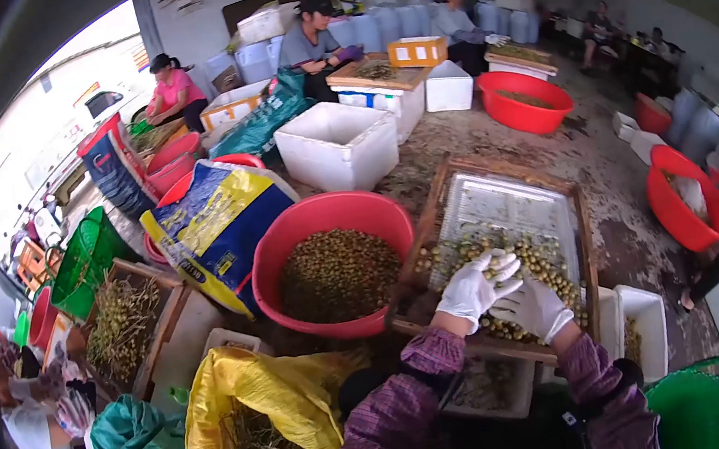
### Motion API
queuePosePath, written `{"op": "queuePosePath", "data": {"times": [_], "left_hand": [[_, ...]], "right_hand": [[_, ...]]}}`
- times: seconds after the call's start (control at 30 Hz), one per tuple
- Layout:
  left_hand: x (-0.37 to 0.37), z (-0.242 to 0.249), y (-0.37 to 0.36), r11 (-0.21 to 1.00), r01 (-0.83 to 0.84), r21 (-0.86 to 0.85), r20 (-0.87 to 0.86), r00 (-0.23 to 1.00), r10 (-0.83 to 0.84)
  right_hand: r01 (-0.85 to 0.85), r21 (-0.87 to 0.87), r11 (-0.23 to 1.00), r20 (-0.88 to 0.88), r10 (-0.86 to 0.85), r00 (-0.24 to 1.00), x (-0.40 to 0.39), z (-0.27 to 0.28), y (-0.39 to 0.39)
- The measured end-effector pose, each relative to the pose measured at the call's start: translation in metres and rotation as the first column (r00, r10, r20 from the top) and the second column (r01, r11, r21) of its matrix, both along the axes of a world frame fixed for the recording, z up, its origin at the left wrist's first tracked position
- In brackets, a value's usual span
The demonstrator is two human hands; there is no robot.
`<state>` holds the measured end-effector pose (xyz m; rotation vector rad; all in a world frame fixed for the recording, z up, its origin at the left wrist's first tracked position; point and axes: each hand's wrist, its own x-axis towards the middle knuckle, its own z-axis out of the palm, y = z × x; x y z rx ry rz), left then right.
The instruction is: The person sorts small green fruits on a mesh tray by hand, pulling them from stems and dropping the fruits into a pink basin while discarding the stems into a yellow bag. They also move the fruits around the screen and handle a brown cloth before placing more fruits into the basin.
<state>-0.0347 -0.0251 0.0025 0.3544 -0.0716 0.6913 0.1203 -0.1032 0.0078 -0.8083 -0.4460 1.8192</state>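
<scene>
Both my hands wear white gloves and work low over a wood-framed tray point(578, 220) with a pale, slatted bottom. Small round greenish-brown fruits point(543, 260) lie loose across its nearer half. My left hand point(479, 287) is above the fruits, its fingers curved and a little apart; nothing shows clearly in them. Just right of it, my right hand point(532, 308) reaches toward the left with fingers stretched over the fruits. The two hands are close together, and their undersides are hidden. Left of the tray stands a red tub point(268, 266) filled with more of these fruits.
A yellow sack point(207, 415) of stalks stands at front left, with a green basket point(698, 406) at front right. White foam boxes point(339, 148), a blue-yellow sack point(218, 213) and a red basin point(528, 111) stand farther off. Several other people sit working around the room.
</scene>
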Motion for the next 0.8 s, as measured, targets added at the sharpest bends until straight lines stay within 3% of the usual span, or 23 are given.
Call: {"op": "queuePosePath", "data": {"times": [0.07, 0.13, 0.23, 0.33, 0.4, 0.47, 0.57, 0.6, 0.63, 0.7, 0.73, 0.77, 0.8], "left_hand": [[0.004, 0.009, -0.009, 0.989, -0.079, -0.124, -0.237, 0.97, 0.048], [0.007, 0.014, -0.014, 0.997, -0.048, -0.066, -0.281, 0.959, 0.028], [0.012, 0.019, -0.015, 0.997, -0.033, -0.067, -0.373, 0.928, 0.006], [0.02, 0.023, -0.018, 0.998, -0.009, -0.057, -0.399, 0.917, -0.015], [0.026, 0.02, -0.017, 0.999, 0.022, -0.029, -0.439, 0.898, -0.033], [0.029, 0.017, -0.018, 1.0, 0.026, -0.007, -0.547, 0.837, -0.026], [0.034, 0.019, -0.021, 0.995, 0.035, 0.098, -0.666, 0.745, 0.039], [0.034, 0.021, -0.022, 0.993, 0.032, 0.117, -0.684, 0.727, 0.058], [0.035, 0.023, -0.023, 0.99, 0.03, 0.138, -0.7, 0.71, 0.076], [0.037, 0.025, -0.021, 0.984, 0.042, 0.174, -0.718, 0.689, 0.098], [0.037, 0.022, -0.019, 0.984, 0.042, 0.174, -0.71, 0.698, 0.096], [0.039, 0.025, -0.021, 0.987, 0.024, 0.161, -0.715, 0.692, 0.1], [0.041, 0.028, -0.022, 0.989, 0.014, 0.145, -0.721, 0.687, 0.096]], "right_hand": [[-0.044, 0.083, 0.996, -0.05, 0.048, 0.998, -0.001, 0.012, 0.0], [0.014, 0.143, 0.99, -0.078, -0.003, 0.997, -0.001, 0.009, 0.0], [0.072, -0.005, 0.997, -0.122, -0.072, 0.99, 0.006, -0.003, 0.006], [0.085, -0.032, 0.996, -0.093, -0.087, 0.992, 0.015, -0.012, 0.004], [0.092, 0.006, 0.996, -0.255, -0.088, 0.963, 0.02, -0.011, -0.001], [0.087, -0.078, 0.993, -0.26, -0.105, 0.96, 0.025, -0.014, -0.002], [0.012, 0.104, 0.994, -0.32, 0.022, 0.947, 0.036, -0.05, 0.004], [-0.062, 0.445, 0.893, 0.144, -0.003, 0.99, 0.035, -0.063, 0.004], [-0.068, 0.402, 0.913, 0.104, 0.028, 0.994, 0.037, -0.074, 0.008], [-0.202, 0.562, 0.802, 0.505, -0.139, 0.852, 0.038, -0.072, 0.009], [-0.412, 0.63, 0.659, 0.76, -0.412, 0.502, 0.04, -0.072, 0.008], [-0.635, 0.538, 0.555, 0.746, -0.664, 0.052, 0.042, -0.066, 0.005], [-0.514, 0.554, 0.655, 0.822, -0.526, 0.216, 0.041, -0.038, -0.006]]}}
